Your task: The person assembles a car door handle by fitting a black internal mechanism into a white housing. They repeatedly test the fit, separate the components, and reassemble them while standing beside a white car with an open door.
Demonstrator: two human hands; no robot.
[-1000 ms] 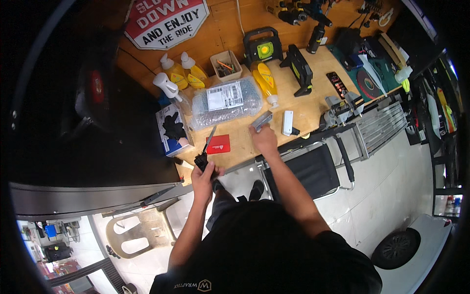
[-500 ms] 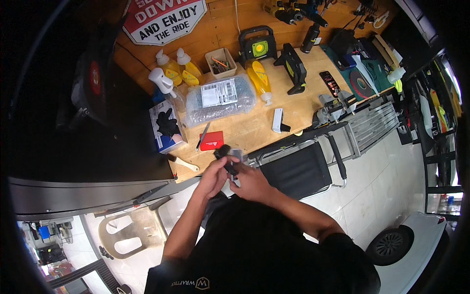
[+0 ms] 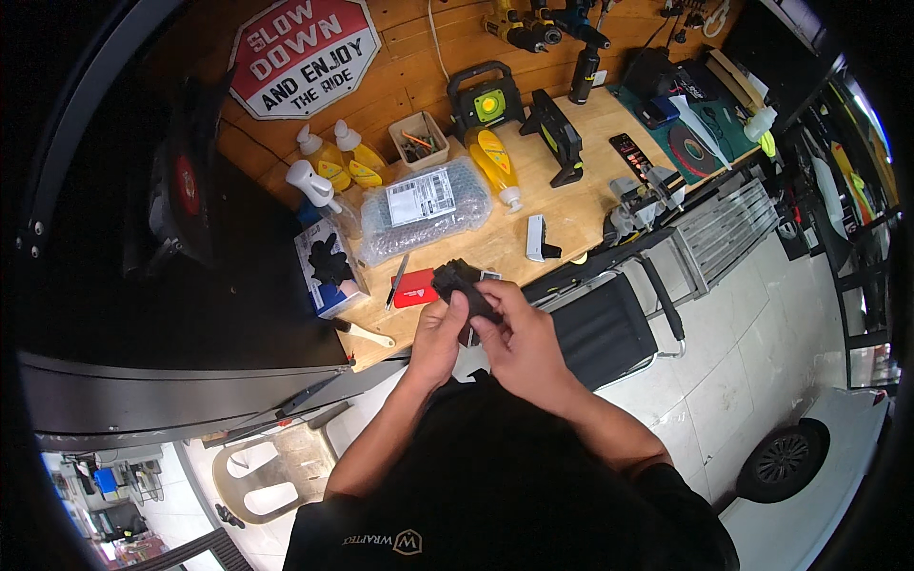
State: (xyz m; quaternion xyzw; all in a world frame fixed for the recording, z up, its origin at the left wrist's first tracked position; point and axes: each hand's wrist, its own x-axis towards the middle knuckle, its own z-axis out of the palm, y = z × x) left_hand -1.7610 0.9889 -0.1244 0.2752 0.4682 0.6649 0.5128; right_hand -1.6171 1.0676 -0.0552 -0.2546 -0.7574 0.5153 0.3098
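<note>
My left hand (image 3: 439, 335) and my right hand (image 3: 523, 339) are closed on a small black blocky object (image 3: 464, 283), held in front of my body by the workbench's near edge. Its exact kind does not show. The left thumb presses along its side, while the right thumb and fingers pinch its other end. A pale-edged piece peeks out behind it near the right fingers; I cannot tell whether it is a separate thing. Just beyond lie a red card-like square (image 3: 413, 288) and a slim silver pen-like tool (image 3: 395, 284).
On the wooden bench (image 3: 598, 143) stand a bubble-wrapped package (image 3: 424, 211), yellow bottles (image 3: 495, 164), a spray bottle (image 3: 314, 186), work lights (image 3: 555, 138) and a glove box (image 3: 324, 262). A brush (image 3: 367, 334) lies front left. A black folding chair (image 3: 605, 328) stands below right.
The black object has turned and now shows larger between my hands. My right hand has shifted to its right side. The whole view has tilted slightly.
</note>
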